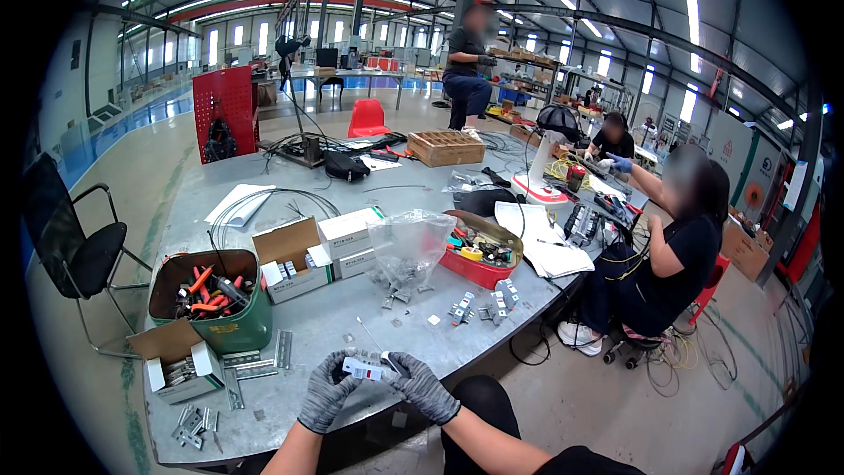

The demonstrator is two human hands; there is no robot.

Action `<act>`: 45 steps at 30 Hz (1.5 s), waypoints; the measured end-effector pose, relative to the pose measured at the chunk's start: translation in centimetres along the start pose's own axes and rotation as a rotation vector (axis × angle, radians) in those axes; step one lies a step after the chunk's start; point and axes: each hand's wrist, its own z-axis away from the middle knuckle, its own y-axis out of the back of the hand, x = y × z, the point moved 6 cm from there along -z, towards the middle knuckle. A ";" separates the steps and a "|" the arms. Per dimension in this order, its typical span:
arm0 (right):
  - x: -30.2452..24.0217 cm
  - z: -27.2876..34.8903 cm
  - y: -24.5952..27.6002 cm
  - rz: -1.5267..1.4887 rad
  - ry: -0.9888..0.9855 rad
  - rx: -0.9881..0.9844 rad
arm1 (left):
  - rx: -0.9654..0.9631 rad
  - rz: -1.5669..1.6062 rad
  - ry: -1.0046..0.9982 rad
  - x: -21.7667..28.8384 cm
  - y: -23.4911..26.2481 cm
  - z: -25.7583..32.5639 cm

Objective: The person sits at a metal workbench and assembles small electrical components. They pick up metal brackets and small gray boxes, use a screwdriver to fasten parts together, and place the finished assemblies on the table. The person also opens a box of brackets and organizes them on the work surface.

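Observation:
Both my hands wear grey knit gloves and meet at the table's front edge. Closed fingers of my left hand (325, 392) grip one end of a small white-and-grey DIN-rail module (367, 370) with a red mark on its face. My right hand (425, 386) is closed at the module's other end, around what looks like a screwdriver (367, 334). Its thin shaft points up and to the left, above the module; most of the handle is hidden by the glove. Similar assembled modules (499, 301) stand on the table to the right.
Left of my hands are metal rail pieces (283, 350), an open box of metal parts (183, 369) and a green bin of pliers (215, 325). Ahead are module boxes (299, 274), a plastic bag (410, 251) and a red tin (479, 269). A co-worker (677, 237) sits at the right.

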 end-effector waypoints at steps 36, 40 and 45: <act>-1.4 -1.5 -0.8 -0.151 0.061 0.153 | -0.106 0.106 -0.025 1.1 0.2 0.7; -2.1 -0.7 -0.5 -0.106 0.061 0.177 | -0.063 0.140 0.027 1.3 -0.4 1.0; -3.6 -0.9 -0.4 0.171 0.281 0.224 | -0.105 0.151 0.028 1.7 -0.3 0.1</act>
